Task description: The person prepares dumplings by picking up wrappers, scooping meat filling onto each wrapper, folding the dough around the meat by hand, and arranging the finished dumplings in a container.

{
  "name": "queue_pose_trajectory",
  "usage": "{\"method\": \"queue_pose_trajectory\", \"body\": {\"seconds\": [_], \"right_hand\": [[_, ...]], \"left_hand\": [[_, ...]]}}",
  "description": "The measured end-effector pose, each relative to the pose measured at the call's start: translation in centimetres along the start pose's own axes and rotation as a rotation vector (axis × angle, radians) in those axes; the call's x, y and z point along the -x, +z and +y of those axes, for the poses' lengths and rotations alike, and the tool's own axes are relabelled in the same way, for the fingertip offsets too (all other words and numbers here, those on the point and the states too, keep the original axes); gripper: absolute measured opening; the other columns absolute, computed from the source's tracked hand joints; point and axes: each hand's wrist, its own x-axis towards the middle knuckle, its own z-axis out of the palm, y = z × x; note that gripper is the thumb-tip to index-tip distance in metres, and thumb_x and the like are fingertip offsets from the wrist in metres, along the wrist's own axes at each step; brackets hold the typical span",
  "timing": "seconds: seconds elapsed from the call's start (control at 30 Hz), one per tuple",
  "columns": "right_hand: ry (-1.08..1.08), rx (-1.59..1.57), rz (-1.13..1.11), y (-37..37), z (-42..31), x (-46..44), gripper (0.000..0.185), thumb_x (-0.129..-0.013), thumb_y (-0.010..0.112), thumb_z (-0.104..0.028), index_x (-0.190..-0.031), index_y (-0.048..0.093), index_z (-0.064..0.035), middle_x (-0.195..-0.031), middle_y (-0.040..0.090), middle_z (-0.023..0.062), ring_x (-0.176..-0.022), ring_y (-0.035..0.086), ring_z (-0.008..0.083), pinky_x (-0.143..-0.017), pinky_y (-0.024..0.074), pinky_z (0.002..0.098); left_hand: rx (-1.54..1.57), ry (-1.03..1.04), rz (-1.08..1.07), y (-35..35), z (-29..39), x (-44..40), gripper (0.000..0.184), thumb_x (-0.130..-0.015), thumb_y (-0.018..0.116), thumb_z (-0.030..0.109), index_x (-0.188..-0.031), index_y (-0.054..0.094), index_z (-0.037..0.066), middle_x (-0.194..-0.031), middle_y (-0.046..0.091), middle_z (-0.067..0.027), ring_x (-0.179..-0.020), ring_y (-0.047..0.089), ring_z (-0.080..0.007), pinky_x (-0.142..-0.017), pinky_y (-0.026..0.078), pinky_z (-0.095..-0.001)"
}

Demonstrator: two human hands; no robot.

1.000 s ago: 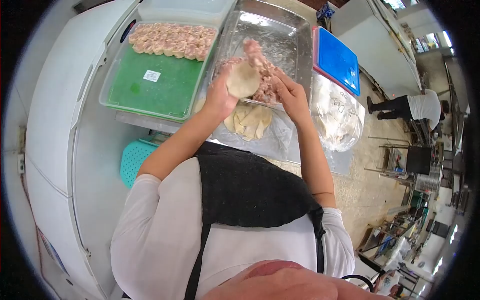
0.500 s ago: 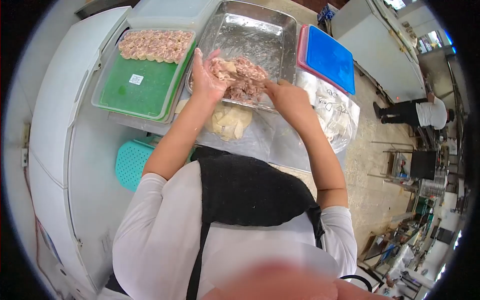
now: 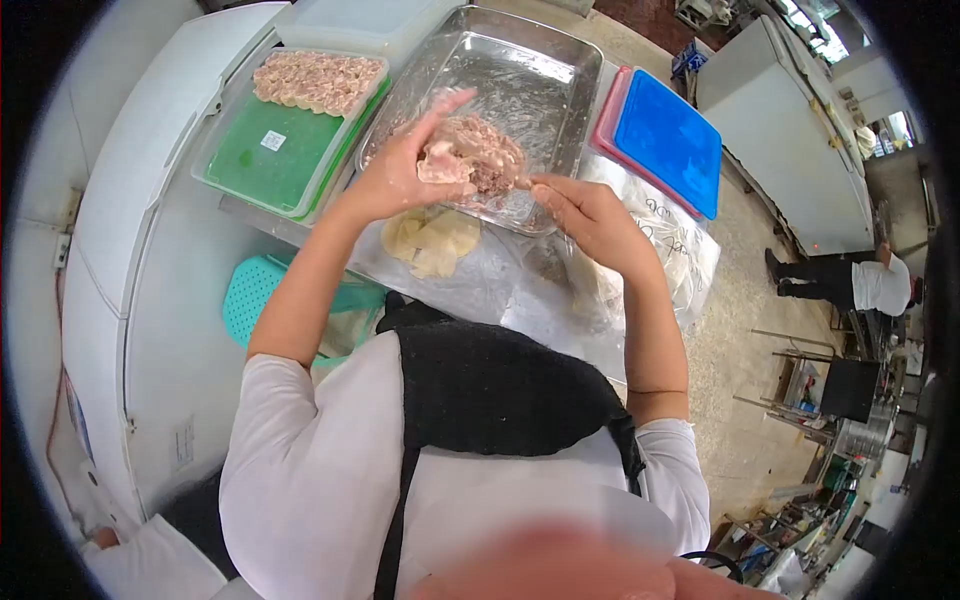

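My left hand curls around a dumpling wrapper with meat in it, above the near left part of a metal tray. Pinkish ground meat filling lies heaped in that tray beside the hand. Gripped in my right hand is a thin-handled filling tool, whose working end sits at the filling and cannot be made out. A pile of pale yellow wrappers rests on the table just in front of the tray.
Rows of filled dumplings fill the far end of a green-bottomed plastic container at left. Right of the tray are a blue lid and a marked plastic bag. A turquoise basket stands below; another person is far right.
My left hand has tilted and closed around the wrapper with meat. The right hand has come nearer to me with the tool. The view has shifted slightly.
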Motion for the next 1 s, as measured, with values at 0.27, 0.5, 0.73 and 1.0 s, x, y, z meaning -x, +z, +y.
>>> {"method": "queue_pose_trajectory", "body": {"seconds": [0.27,0.5,0.73,1.0], "right_hand": [[-0.365,0.097,-0.001,2.9,5.1,-2.2,0.032,-0.092,0.059,-0.026,-0.112,0.064,-0.0008,-0.093,0.066,0.0171,-0.083,0.064,0.0286,-0.075,0.0494,0.0336],[-0.226,0.554,0.309,5.1,3.5,-2.6,0.028,-0.09,0.058,-0.02,-0.115,0.062,-0.0094,-0.088,0.061,0.0159,-0.078,0.061,0.0345,-0.069,0.0493,0.0419],[0.154,0.807,0.054,4.4,8.9,-2.3,0.029,-0.093,0.051,-0.023,-0.116,0.061,-0.0093,-0.096,0.064,0.0176,-0.085,0.063,0.0364,-0.072,0.0502,0.0415],[-0.055,0.061,0.203,8.3,-3.2,-2.3,0.03,-0.092,0.058,-0.025,-0.105,0.065,0.0006,-0.104,0.067,0.0175,-0.093,0.065,0.0314,-0.082,0.0486,0.0332]], "left_hand": [[-0.014,0.163,-0.316,-0.8,-2.0,-0.6,0.034,-0.073,0.075,0.021,-0.102,0.067,0.006,-0.1,0.068,-0.0098,-0.103,0.061,-0.0236,-0.086,0.048,-0.0334],[-0.26,-0.343,-0.056,0.6,-6.8,0.8,0.054,-0.074,0.073,0.035,-0.116,0.061,0.003,-0.117,0.061,-0.0186,-0.109,0.058,-0.0304,-0.094,0.044,-0.0358],[-0.033,-0.404,-0.295,-3.2,-5.4,0.8,0.069,-0.073,0.075,0.035,-0.13,0.049,0.005,-0.13,0.052,-0.0218,-0.117,0.053,-0.0312,-0.099,0.04,-0.0372],[-0.088,0.025,-0.372,-8.0,-2.7,0.7,0.049,-0.068,0.078,0.028,-0.109,0.064,0.005,-0.111,0.064,-0.0165,-0.105,0.06,-0.0297,-0.094,0.044,-0.0378]]}}
